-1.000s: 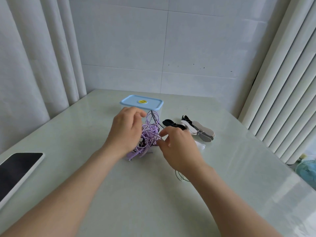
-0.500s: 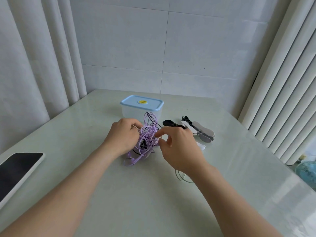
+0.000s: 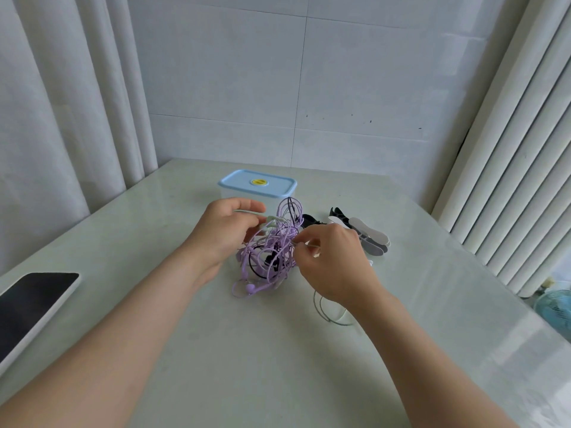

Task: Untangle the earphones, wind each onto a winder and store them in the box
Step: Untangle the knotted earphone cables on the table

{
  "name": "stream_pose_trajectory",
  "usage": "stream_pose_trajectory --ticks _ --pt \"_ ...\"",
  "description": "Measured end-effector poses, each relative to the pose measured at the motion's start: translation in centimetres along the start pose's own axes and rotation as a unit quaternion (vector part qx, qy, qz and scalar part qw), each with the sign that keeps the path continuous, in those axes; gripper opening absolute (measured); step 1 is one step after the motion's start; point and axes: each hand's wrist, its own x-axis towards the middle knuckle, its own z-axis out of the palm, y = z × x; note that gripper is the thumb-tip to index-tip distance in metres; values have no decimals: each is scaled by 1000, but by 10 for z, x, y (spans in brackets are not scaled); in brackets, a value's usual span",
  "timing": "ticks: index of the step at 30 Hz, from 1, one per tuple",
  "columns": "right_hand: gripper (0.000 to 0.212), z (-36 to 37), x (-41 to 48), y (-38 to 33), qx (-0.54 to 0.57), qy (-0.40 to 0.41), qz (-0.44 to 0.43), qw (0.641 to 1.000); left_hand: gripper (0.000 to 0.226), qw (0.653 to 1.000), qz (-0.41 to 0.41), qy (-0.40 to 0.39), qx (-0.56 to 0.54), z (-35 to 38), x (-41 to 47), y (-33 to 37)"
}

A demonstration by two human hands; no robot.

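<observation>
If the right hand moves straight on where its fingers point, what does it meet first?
Likely the earphone tangle: the right hand points left into it, its fingers pinching a strand.

You have no text, brand or number you can read here. The one label is the round yellow sticker [image 3: 259,182] on the blue lid [image 3: 278,187] of the box [image 3: 273,200], and its print is too small and blurred to make out
</observation>
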Motion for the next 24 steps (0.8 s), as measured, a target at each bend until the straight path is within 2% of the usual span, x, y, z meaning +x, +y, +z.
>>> stream_pose_trajectory --ticks 10,14,17,21,22,24 --pt "41 -4 2 1 43 -6 -22 999 15 998 1 -55 -38 -1 -3 -3" --pt "38 -3 2 -1 63 -2 -21 998 15 996 0 -80 -34 1 -5 -2" --pt "34 -4 2 -1 71 0 -13 997 16 997 3 -70 -26 3 -5 -4" --pt "30 -9 0 -7 136 -43 30 989 17 999 7 -25 27 3 -5 -5" --pt "34 -11 0 -9 157 -53 40 985 20 999 8 -16 43 3 -6 -5" --pt "54 -12 -1 -10 188 -72 53 978 24 998 13 -11 61 3 -8 -4"
